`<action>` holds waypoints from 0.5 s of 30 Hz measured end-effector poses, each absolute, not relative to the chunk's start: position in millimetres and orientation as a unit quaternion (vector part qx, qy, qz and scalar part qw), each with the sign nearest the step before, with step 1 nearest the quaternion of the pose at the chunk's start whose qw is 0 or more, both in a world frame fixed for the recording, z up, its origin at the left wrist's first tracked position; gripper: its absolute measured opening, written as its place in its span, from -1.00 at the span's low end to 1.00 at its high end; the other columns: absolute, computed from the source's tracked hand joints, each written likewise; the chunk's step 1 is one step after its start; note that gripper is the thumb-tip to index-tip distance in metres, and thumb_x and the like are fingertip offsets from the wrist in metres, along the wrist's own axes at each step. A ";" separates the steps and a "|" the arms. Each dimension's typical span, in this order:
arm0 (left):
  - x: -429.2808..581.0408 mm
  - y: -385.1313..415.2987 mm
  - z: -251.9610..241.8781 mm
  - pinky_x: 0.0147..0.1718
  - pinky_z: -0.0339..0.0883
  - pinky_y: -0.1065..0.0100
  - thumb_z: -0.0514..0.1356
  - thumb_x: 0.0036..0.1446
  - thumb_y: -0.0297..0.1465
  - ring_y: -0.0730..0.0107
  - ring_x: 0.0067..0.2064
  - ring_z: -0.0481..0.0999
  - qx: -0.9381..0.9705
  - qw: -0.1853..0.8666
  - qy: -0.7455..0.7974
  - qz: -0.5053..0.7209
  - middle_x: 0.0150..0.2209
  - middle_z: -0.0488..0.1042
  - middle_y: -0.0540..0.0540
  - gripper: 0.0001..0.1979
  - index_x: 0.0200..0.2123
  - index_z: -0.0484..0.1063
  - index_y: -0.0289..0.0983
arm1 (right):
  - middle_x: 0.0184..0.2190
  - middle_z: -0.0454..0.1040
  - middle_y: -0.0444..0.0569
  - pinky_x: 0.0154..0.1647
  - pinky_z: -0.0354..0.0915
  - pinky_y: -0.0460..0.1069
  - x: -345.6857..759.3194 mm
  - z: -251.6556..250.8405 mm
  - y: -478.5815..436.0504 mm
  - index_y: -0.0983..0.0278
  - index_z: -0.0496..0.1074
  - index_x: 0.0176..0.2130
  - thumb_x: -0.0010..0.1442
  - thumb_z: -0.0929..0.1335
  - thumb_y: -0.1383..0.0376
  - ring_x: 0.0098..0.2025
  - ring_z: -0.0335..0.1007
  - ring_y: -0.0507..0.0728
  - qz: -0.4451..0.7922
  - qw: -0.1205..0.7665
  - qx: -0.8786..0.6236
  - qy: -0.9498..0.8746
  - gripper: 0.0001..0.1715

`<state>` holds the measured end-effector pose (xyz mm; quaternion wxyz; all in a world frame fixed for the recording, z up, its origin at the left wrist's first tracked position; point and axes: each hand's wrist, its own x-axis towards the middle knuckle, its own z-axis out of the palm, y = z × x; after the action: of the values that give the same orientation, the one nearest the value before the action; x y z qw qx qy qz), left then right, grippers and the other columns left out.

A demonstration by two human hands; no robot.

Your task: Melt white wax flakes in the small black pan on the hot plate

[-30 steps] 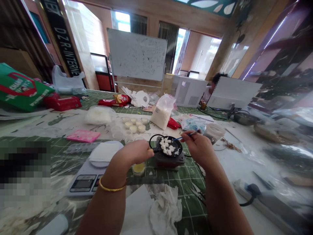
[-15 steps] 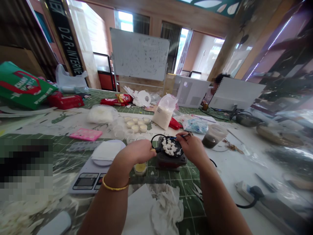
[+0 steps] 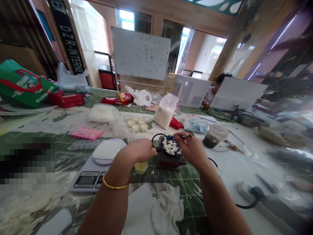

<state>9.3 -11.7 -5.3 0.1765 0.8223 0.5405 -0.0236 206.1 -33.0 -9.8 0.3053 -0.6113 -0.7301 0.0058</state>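
Observation:
My left hand point(image 3: 143, 150) is closed round the handle of a small black pan point(image 3: 160, 149). White chunks point(image 3: 171, 146) lie in the pan, which rests on a small dark hot plate point(image 3: 171, 160). In my right hand point(image 3: 187, 143) is a thin blue stick-like tool point(image 3: 170, 136), pinched between the fingers; its tip reaches over the pan's far edge. I cannot make out the tool's exact kind. A glass cup with yellow contents point(image 3: 141, 167) stands just below my left hand.
A kitchen scale point(image 3: 89, 176) lies left, crumpled tissue point(image 3: 168, 207) in front. Behind the pan are several filled cups point(image 3: 137, 124) and a bag of white grains point(image 3: 164, 112). To the right stand a plastic cup of dark liquid point(image 3: 212, 138) and a power strip point(image 3: 246, 191). Someone sits behind a monitor point(image 3: 241, 93).
My right hand has shifted slightly left, and the blue tool now lies flatter over the pan's far edge. My left hand stays on the pan handle.

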 end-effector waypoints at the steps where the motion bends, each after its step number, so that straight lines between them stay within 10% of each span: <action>1: 9.1 -11.3 -5.7 -0.65 -0.02 0.38 -0.08 -0.04 -0.15 0.41 -0.60 0.24 0.822 0.177 0.540 -0.022 -0.59 0.35 -0.10 -0.63 -0.58 0.33 -0.29 | -0.42 0.50 -0.08 -0.34 0.16 -0.07 206.6 -9.4 -34.0 0.21 0.44 -0.31 0.14 0.18 0.19 -0.33 0.39 0.10 0.012 0.288 -0.610 -0.738 -0.70; 15: 9.5 -12.8 -3.5 -0.63 -0.02 0.38 -0.06 -0.04 -0.13 0.43 -0.60 0.24 0.814 0.188 0.549 -0.026 -0.58 0.36 -0.09 -0.63 -0.58 0.33 -0.29 | -0.41 0.50 -0.08 -0.33 0.16 -0.06 219.9 -2.6 -40.5 0.22 0.46 -0.37 0.14 0.18 0.15 -0.33 0.39 0.10 0.029 0.270 -0.629 -0.729 -0.66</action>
<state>9.5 -12.8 -3.5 0.1879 0.8143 0.5485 -0.0264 219.9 -40.5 -2.6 0.2705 -0.6287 -0.7285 0.0292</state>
